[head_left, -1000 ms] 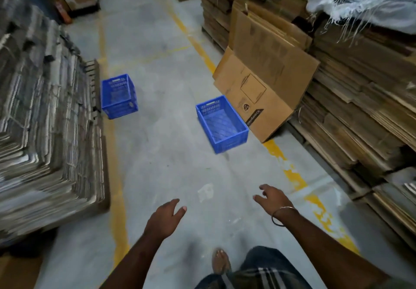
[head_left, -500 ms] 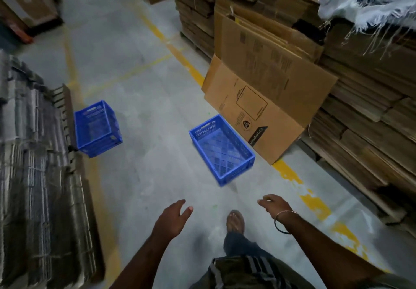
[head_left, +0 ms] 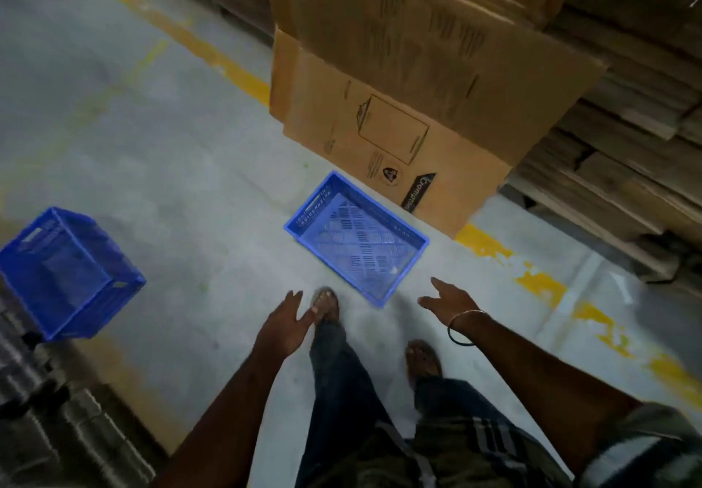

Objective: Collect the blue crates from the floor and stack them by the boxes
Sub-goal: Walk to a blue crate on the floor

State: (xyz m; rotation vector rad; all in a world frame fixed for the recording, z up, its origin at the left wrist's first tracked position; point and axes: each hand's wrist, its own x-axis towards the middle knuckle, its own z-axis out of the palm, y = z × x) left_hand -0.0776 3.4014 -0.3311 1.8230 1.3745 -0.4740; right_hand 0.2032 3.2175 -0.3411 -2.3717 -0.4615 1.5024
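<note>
closer now, near crate [head_left: 357, 244] at 12 | left hand [head_left: 283, 326], right hand [head_left: 450, 299] wide, empty | other crate [head_left: 66, 275] at 9 | grey concrete floor [head_left: 171, 153], flattened boxes [head_left: 418, 100] at 1

Near crate [head_left: 357, 238] sits open-top on floor [head_left: 171, 153], nothing inside, rim clear on left and near sides. Far side tight: leaning cardboard [head_left: 399, 115] just beside it. Both hands empty, spread, short of it. 2nd crate [head_left: 64, 275] well left, against stack [head_left: 57, 423].
</note>
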